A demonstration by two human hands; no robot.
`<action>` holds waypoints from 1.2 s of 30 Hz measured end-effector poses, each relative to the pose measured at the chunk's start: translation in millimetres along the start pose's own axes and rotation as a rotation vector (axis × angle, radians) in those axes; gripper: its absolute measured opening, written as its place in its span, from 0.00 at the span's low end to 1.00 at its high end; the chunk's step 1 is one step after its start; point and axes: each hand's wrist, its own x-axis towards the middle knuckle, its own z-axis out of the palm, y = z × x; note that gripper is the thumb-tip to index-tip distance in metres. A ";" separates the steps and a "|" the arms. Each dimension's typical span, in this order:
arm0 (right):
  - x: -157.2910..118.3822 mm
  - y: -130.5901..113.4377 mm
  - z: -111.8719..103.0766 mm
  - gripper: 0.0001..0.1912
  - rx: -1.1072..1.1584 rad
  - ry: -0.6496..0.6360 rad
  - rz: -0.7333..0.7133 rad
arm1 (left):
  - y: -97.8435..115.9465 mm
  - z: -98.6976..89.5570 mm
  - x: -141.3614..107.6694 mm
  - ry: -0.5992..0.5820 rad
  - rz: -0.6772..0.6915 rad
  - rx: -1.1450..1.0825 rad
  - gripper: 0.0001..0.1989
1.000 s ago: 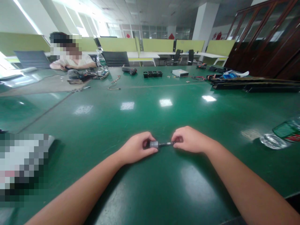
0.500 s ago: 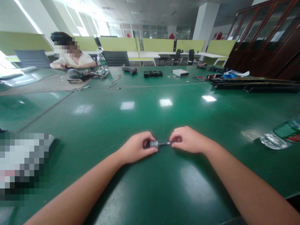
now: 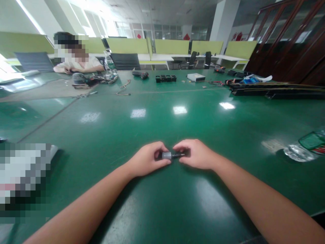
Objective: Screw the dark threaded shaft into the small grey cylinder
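Found at lower centre of the frame: a small grey-and-black cylindrical tool [image 3: 166, 155], lying crosswise just above or on the tabletop [image 3: 157, 128]; contact beneath not determinable. Noted around its grey end: left hand [image 3: 149, 159], gripping between thumb and fingers. Noted at the opposite end: right hand [image 3: 196, 154], thumb and forefinger parted to either side of the dark shaft [image 3: 179, 155].

Recorded for the surface: glossy green finish, scuffed in places, with bright reflections [image 3: 179, 110] in a row across the middle and a seam [image 3: 48, 120] running slantwise at left. Seen at the right edge: a clear bottle [image 3: 312, 144] with a green label, lying on its side. Seen at lower left: a pale box-like object [image 3: 25, 166], pixelated. Listed along the far side: black blocks [image 3: 166, 78] at upper centre, a flat white box [image 3: 196, 77] to their right, long black strips [image 3: 276, 89] at upper right.

Observed in the room: yellow-green partitions [image 3: 171, 46] across the top, a white pillar [image 3: 223, 22], a dark reddish wooden cabinet [image 3: 286, 37] at upper right, a seated person [image 3: 83, 63] at upper left, strong daylight behind.
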 end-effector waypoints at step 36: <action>2.7 -7.7 -2.9 0.08 -0.186 -0.068 -0.086 | 4.3 -1.7 0.2 0.016 0.012 -0.028 0.13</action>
